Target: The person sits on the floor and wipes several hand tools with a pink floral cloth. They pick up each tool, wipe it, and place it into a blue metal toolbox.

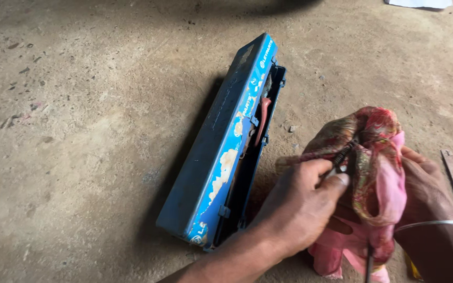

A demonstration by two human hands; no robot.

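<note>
Both hands are wiping a thin tool: left hand (297, 204) fingers pinching its spring end (342, 154), right hand (428, 191) cupping the cloth (376, 157); next, steady rubbing beside the blue toolbox (221, 152).

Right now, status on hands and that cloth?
Left hand pinching a thin dark tool against the patterned cloth. Right hand cradling cloth. Blue tool case open alongside, apart.

A crumpled cloth (376, 173), patterned in red, green and brown on one face and plain pink on the other, is bunched up between the two hands and held just above the floor. A thin dark tool (343, 155) with a coiled, spring-like tip pokes out of its folds near the top, and a dark rod hangs out below the cloth.
</note>
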